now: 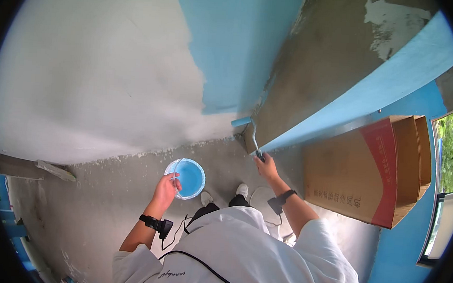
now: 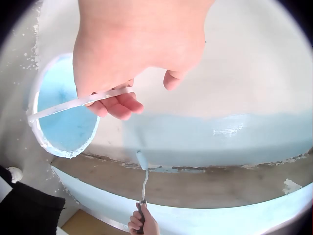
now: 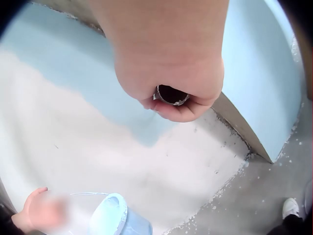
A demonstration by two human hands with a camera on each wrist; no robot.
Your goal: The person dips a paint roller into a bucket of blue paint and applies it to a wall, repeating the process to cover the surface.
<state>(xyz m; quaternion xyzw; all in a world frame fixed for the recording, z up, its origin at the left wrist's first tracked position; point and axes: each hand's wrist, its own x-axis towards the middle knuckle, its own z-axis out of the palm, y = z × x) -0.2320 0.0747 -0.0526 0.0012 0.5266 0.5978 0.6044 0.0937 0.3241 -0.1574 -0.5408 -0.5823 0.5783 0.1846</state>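
Note:
My left hand [image 1: 166,192] has its fingers curled under the thin white handle [image 2: 73,104] of a bucket [image 1: 200,167] with light blue paint inside. The bucket hangs beside that hand, as the left wrist view also shows [image 2: 36,128]. My right hand [image 1: 267,168] grips the dark handle [image 2: 141,219] of a paint roller, whose blue sleeve [image 1: 241,121] is at the bottom of the wall by the corner. From the right wrist view, the hollow handle end [image 3: 172,95] shows within the curled fingers of the right hand [image 3: 171,68], while the roller sleeve is hidden.
The whitish wall [image 1: 101,71] carries a light blue painted area [image 1: 232,43]. A brown-grey surface [image 1: 319,59] with a blue band adjoins it. At the right stands a large cardboard box [image 1: 339,171]. Paint specks mark the grey floor [image 1: 103,201]; shoes [image 1: 241,189] are near the bucket.

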